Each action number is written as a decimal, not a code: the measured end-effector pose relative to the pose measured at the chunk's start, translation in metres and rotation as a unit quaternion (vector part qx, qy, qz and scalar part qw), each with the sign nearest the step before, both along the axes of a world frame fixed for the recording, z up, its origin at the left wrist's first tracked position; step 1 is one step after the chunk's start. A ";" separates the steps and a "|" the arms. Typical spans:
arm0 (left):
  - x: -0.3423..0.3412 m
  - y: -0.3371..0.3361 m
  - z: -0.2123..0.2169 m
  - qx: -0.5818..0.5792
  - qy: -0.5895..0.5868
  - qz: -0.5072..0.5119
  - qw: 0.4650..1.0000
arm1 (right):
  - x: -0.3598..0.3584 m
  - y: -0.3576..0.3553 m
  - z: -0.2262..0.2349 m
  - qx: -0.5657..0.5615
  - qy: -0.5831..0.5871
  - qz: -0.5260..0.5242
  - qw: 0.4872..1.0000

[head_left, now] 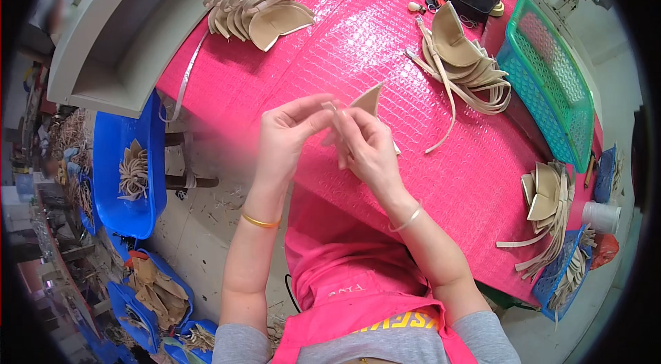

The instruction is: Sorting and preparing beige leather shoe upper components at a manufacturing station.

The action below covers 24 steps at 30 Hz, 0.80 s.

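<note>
Both bare hands are raised over the near edge of the pink worktop (358,34), left of its middle, fingertips brought together. In the left hand (292,126) thumb and forefinger are pinched, apparently on a thin pale strip (330,108), most of which is covered by fingers. The right hand (372,147) is curled, its thumb and fingers brought close to the same strip; whether anything is gripped by it cannot be told. A beige piece (370,100) with a pointed tip is seen just behind the right hand, above the near edge; whether it is held or rests on the worktop is not shown. Similar strapped pieces are grouped in a left pile (258,13) toward the far left corner, a far pile (458,54) beside the green basket (551,82), and a right pile (544,199) by the right edge. The step in hand is judged to be fine fingertip handling of the strip at the beige piece. For the next move, a steady right hand and a controlled left pinch are judged necessary; slipping of the strip is a possible fault.
</note>
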State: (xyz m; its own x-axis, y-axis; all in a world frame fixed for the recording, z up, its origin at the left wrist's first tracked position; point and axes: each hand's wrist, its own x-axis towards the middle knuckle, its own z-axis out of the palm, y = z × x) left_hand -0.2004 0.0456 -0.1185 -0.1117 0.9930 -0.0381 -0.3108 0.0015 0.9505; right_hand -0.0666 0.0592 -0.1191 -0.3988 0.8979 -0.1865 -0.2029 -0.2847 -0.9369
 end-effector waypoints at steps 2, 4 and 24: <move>-0.009 0.003 -0.001 -0.022 -0.016 0.025 0.999 | 0.008 -0.012 -0.002 -0.014 -0.019 0.011 1.000; -0.005 0.001 0.000 -0.031 0.022 -0.016 0.999 | 0.013 -0.021 -0.009 -0.031 -0.017 0.024 0.999; 0.019 -0.033 0.002 -0.043 0.022 0.000 0.999 | 0.015 0.026 0.028 0.413 -0.210 0.049 0.885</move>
